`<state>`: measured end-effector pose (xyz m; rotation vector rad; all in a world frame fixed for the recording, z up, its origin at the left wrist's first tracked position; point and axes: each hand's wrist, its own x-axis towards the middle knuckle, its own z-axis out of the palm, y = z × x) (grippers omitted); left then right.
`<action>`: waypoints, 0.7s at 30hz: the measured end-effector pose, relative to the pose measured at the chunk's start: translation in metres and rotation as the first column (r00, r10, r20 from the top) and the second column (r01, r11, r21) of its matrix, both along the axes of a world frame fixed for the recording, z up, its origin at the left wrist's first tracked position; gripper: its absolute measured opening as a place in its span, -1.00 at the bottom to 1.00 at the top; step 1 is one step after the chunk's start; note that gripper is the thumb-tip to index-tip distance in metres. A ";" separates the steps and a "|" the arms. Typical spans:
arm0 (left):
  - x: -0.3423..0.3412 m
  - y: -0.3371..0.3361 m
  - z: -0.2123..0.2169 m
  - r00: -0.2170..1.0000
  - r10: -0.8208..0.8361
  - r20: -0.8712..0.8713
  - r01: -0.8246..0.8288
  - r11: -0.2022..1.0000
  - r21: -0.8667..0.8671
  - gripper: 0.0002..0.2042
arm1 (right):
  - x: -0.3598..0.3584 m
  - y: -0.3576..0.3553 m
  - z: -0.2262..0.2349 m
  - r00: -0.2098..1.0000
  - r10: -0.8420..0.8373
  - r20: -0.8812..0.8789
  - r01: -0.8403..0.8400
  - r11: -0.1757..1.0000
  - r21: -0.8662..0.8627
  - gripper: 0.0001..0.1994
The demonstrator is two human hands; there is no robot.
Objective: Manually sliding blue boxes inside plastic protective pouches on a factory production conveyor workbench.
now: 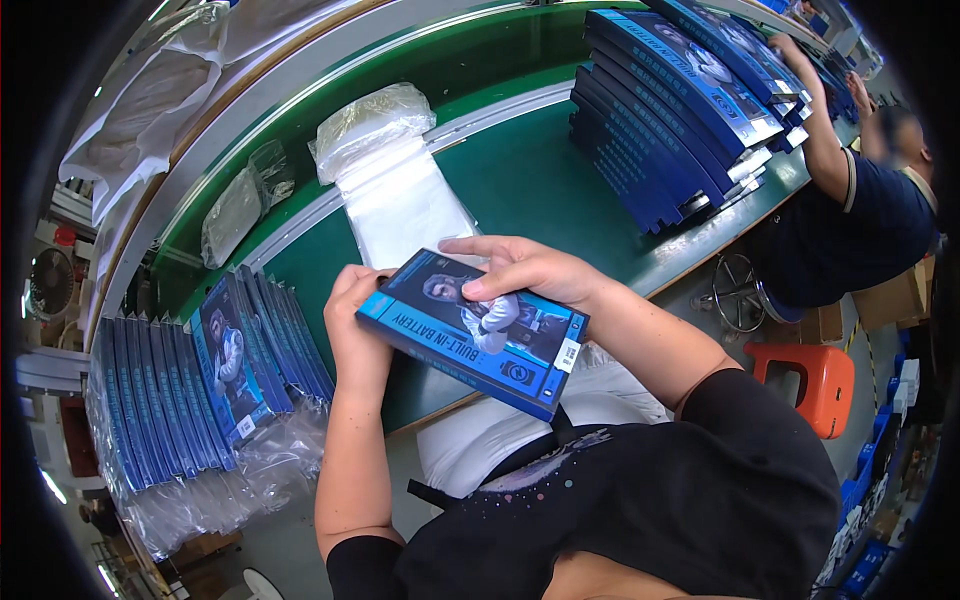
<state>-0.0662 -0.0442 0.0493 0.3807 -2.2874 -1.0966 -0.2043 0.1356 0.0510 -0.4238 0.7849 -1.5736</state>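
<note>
A flat blue-and-black printed carton (520, 372) is held tilted in front of my body, its picture side facing up. My left hand (352, 305) grips its left end, with the fingers partly hidden behind it. My right hand (545, 275) holds the far edge, the thumb lying on the printed face and the index finger stretched along the top. Just beyond the carton lies a pile of clear plastic bags (405, 200) on the green table (520, 180).
Bagged cartons (165, 400) stand in rows at the left on crumpled plastic. A tall stack of similar cartons (660, 120) rises at the far right. Beyond it, a co-worker (850, 200) reaches toward more cartons. An orange stool (805, 385) stands on the floor at right.
</note>
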 end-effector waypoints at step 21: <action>0.014 0.032 0.028 1.000 0.001 0.028 0.011 0.909 -0.417 -0.73 | 0.029 0.011 -0.014 0.689 -0.355 -0.632 0.435 0.900 -0.032 -0.45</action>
